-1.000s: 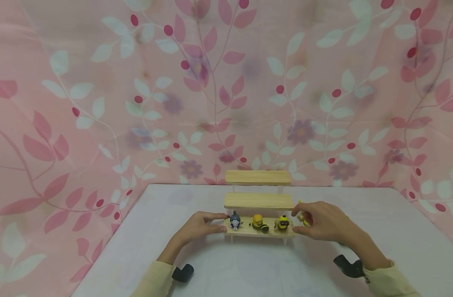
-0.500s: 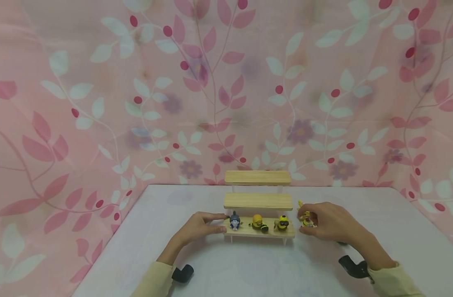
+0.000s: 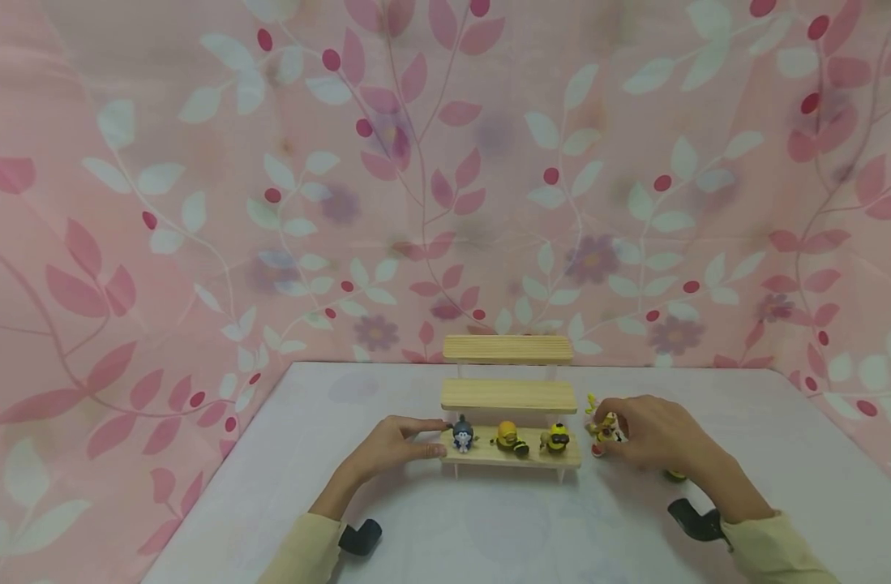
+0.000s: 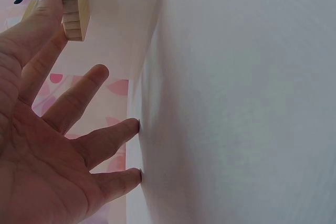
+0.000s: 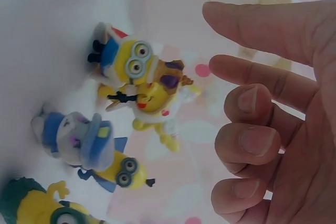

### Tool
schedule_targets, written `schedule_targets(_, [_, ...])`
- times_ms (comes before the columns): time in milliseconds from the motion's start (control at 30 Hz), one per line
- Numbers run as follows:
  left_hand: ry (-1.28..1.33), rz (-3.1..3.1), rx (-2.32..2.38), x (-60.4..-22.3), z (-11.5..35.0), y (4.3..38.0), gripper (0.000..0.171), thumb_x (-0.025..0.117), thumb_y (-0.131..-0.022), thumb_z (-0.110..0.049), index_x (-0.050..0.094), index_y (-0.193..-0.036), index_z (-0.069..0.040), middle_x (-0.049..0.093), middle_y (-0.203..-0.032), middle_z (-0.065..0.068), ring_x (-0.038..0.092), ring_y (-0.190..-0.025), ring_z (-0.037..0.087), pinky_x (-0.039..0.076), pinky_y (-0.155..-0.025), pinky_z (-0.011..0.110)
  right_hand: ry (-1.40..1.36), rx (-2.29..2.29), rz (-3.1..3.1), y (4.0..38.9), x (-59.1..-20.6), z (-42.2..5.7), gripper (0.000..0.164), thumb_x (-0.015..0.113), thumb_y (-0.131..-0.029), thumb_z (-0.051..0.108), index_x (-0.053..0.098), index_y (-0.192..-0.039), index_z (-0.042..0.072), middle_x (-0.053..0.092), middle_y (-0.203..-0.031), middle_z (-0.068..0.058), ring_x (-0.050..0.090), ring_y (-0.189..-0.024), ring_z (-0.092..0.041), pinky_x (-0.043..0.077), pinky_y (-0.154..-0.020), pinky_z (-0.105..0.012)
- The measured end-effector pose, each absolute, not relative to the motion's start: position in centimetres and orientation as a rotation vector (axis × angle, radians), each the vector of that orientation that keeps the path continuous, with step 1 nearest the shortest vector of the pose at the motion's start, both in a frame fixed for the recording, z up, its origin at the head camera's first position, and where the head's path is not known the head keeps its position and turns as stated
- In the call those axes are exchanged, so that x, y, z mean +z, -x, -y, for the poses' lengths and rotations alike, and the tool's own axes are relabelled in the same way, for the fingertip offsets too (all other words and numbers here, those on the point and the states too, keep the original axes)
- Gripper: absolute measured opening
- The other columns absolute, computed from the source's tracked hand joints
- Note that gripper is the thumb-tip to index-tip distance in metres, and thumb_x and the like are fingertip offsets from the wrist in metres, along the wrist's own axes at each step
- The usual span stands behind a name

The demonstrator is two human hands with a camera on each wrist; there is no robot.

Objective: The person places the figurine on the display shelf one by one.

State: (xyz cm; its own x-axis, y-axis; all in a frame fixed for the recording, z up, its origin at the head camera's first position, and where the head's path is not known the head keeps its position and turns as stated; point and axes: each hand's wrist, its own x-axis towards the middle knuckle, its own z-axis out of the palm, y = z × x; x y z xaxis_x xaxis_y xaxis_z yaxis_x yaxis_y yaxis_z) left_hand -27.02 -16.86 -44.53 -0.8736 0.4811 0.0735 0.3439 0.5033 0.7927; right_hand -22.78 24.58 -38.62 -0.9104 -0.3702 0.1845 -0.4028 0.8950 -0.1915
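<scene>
A three-tier wooden shelf (image 3: 509, 394) stands mid-table, with three small figurines on its lowest board: a grey-headed one (image 3: 462, 435), an orange-topped one (image 3: 508, 438) and a yellow-and-black one (image 3: 557, 438). The thumb and index finger of my left hand (image 3: 397, 440) touch that board's left end, the other fingers spread towards the tabletop. Right of the shelf, my right hand (image 3: 657, 434) is beside a group of minion figurines (image 3: 606, 434), partly covering them. In the right wrist view its thumb and index finger are apart, nothing between them; a goggled minion (image 5: 137, 59) stands just beyond.
A minion figurine holding a blue-capped figure (image 5: 97, 140) and a green-and-yellow figurine (image 5: 37, 203) stand on the white tabletop (image 3: 503, 527) near the right hand. A pink leaf-patterned curtain (image 3: 445, 203) hangs behind the table. Each wrist carries a black camera mount (image 3: 361, 537).
My right hand has moved away from the right end of the lowest board, rightward to the group of figurines, showing more of them. My left hand has stayed at the board's left end.
</scene>
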Motion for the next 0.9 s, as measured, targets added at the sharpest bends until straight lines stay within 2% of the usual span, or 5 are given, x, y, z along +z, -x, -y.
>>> schedule_targets(200, [-0.706, -2.562, 1.329, -44.7, 16.9, 27.0, 0.046, 0.077, -0.083, -0.046, 0.071, -0.125, -0.027, 0.064, -0.129, -0.008, 0.048, -0.132, 0.027, 0.036, -0.108, 0.057, -0.608, 0.33, 2.897, 23.2, -39.1, -24.9, 0.024, 0.08, -0.079, 0.034, 0.069, -0.098, 0.024, 0.046, -0.064, 0.014, 0.04, -0.054, -0.006, 0.033, -0.045, -0.025])
schedule_targets(567, [-0.698, -2.553, 1.348, -44.7, 17.0, 27.0, 0.045, 0.078, -0.082, -0.045, 0.071, -0.123, -0.027, 0.064, -0.128, -0.008, 0.049, -0.132, 0.027, 0.036, -0.107, 0.058, -0.573, 0.299, 2.924, 23.8, -39.8, -25.2, 0.028, 0.081, -0.079, 0.034, 0.071, -0.101, 0.021, 0.048, -0.065, 0.013, 0.041, -0.056, -0.008, 0.034, -0.047, -0.027])
schedule_targets(900, [-0.699, -2.553, 1.344, -44.7, 16.9, 27.1, 0.045, 0.078, -0.083, -0.046, 0.071, -0.124, -0.028, 0.064, -0.128, -0.009, 0.049, -0.132, 0.027, 0.036, -0.107, 0.058, -0.538, 0.26, 2.952, 24.2, -40.5, -25.4, 0.027, 0.082, -0.078, 0.037, 0.069, -0.097, 0.021, 0.049, -0.067, 0.011, 0.043, -0.058, -0.01, 0.036, -0.049, -0.028])
